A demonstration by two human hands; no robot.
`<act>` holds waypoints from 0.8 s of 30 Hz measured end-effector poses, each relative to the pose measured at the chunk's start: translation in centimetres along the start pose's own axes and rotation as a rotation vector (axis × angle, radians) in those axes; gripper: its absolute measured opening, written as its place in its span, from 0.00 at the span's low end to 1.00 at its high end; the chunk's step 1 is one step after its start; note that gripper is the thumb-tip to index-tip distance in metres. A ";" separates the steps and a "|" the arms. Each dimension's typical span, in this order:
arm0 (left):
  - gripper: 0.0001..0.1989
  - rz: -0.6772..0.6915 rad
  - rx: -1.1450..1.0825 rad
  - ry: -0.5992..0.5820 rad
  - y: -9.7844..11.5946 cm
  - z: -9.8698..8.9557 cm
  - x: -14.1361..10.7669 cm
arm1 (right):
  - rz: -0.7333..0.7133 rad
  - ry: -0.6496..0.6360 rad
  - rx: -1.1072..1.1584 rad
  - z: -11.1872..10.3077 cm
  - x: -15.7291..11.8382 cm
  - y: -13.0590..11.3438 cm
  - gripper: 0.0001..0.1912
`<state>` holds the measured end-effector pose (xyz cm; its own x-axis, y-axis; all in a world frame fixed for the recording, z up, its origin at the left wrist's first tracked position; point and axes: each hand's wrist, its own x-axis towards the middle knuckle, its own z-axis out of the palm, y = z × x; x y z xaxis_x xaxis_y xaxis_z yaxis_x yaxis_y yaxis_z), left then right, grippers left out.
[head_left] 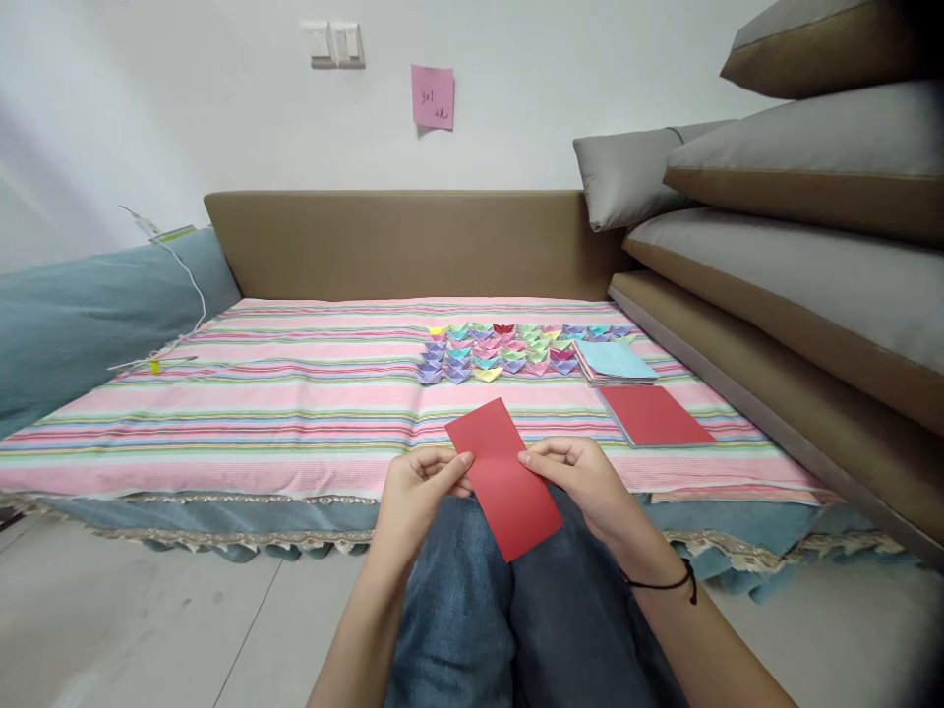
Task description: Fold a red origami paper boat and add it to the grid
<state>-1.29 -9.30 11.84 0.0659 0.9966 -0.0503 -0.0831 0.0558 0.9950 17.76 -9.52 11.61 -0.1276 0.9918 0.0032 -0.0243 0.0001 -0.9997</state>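
Note:
A red sheet of paper [505,482], longer than wide and with a faint crease across its middle, is held tilted above my knees. My left hand [424,482] pinches its left edge between thumb and fingers. On the opposite edge, my right hand [571,472] grips it the same way, thumb on top. Beyond the hands, rows of small folded paper boats [487,359] in many colours stand on the striped cloth [310,393]. To their right lie a stack of light blue paper [616,361] and a stack of red paper [656,415].
Large cushions [796,246] are piled along the right side. A brown backrest [413,241] runs behind the cloth, below a pink note [433,96] on the wall. At the left, a white cable [193,285] hangs over a blue cushion [88,315].

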 end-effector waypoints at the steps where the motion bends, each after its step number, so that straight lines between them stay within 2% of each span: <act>1: 0.12 0.000 0.003 0.000 0.1 0.0 0.0 | 0.003 0.007 0.020 0.1 0.0 0.0 0.14; 5: 0.13 0.003 0.027 0.001 0.0 0.0 -0.1 | 0.003 0.054 0.116 0.4 -0.2 0.2 0.15; 8: 0.15 0.032 0.108 -0.020 -0.4 -0.3 -0.1 | -0.027 0.092 0.047 0.3 -0.2 0.2 0.14; 10: 0.18 0.185 0.292 0.064 -0.4 -0.4 -0.3 | -0.079 0.101 -0.102 0.1 -0.2 -0.1 0.11; 13: 0.26 0.566 0.758 0.211 0.3 -0.1 -0.7 | -0.207 0.012 -0.378 0.0 -0.2 -1.0 0.07; 15: 0.18 0.737 1.026 0.106 1.0 0.4 -1.1 | -0.303 -0.073 -0.556 0.2 -0.3 -1.6 0.08; 17: 0.08 0.797 1.181 -0.029 1.6 0.9 -1.4 | -0.378 -0.117 -0.697 0.5 -0.5 -2.2 0.10; 20: 0.09 0.801 1.260 -0.105 1.8 1.4 -1.5 | -0.432 -0.133 -0.799 1.0 -0.6 -2.7 0.11; 24: 0.10 0.800 1.257 -0.111 1.6 1.5 -1.3 | -0.452 -0.140 -0.774 1.2 -0.8 -2.7 0.11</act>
<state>0.02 -10.64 13.62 0.4957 0.7239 0.4798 0.7518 -0.6343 0.1803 16.72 -10.43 14.34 -0.3885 0.8519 0.3513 0.5652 0.5214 -0.6393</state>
